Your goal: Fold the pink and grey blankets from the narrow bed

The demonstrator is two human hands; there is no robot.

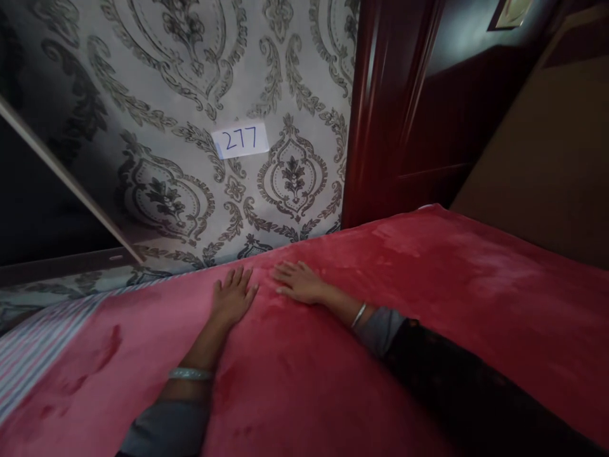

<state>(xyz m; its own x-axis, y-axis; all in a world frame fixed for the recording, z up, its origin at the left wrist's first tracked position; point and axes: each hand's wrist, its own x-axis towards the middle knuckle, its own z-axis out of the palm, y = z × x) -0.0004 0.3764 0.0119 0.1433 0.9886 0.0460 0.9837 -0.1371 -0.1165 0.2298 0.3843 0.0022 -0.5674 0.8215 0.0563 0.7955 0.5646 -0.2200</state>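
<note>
as your two hands rest palm down on one red blanket (pixel 304 381), which spreads below the one card (pixel 242 141) marked with three digits, 277, you have them apart, with a strip of the blanket between. your left hand (pixel 233 297) lies straight below the card, fingers slightly spread, flat on the blanket; your right hand (pixel 301 283) lies below the card and to its right, fingers stretched out, also flat. you wear two bracelets (pixel 190 374), one on each wrist, and two grey cuffs (pixel 378 331) show. one striped sheet (pixel 33 355) lies below and well left of the card. you face one patterned wall (pixel 190 82) behind the card, one dark red door (pixel 404 127) to its right, and one brown board (pixel 547 146) farther right.
</note>
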